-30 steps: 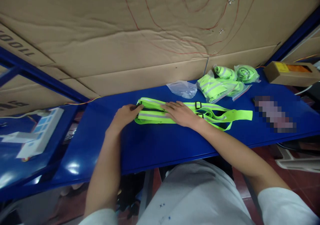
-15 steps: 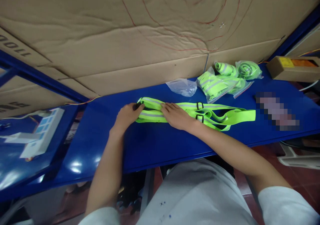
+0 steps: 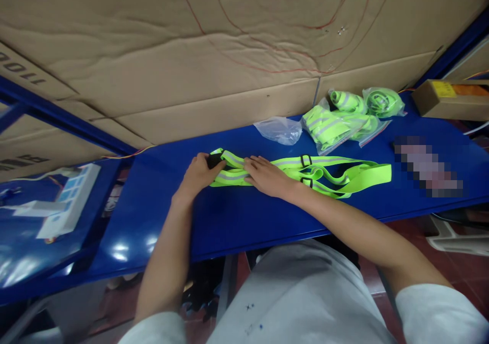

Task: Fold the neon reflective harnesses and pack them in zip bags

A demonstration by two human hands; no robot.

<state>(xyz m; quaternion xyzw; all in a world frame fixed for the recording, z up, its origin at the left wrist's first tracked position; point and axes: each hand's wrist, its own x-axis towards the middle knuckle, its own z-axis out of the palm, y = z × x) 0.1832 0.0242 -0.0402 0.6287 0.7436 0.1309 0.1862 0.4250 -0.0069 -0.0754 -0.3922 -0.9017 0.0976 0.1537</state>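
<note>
A neon-yellow reflective strap harness [image 3: 359, 176] with grey stripes and black slider buckles lies lengthwise on the blue table. At its left end, my left hand [image 3: 199, 175] is closed on the folded straps, thumb and fingers against a black piece [image 3: 215, 159]. My right hand [image 3: 269, 176] rests palm down across the middle of the straps, its fingers stretched out and covering part of them. To the right of it the straps run in loose loops toward a wide band.
Behind the harness lie a clear plastic bag [image 3: 280, 130] and several bagged neon straps [image 3: 336, 127]. A cardboard box [image 3: 454, 99] stands at the back right, near a blurred-out item [image 3: 428, 166]. A cardboard wall [image 3: 214, 84] backs the table; a white device [image 3: 69, 201] sits left.
My left hand has shifted slightly right along the strap end, and more of the black piece shows beside it. My right hand stays nearly in place on the straps.
</note>
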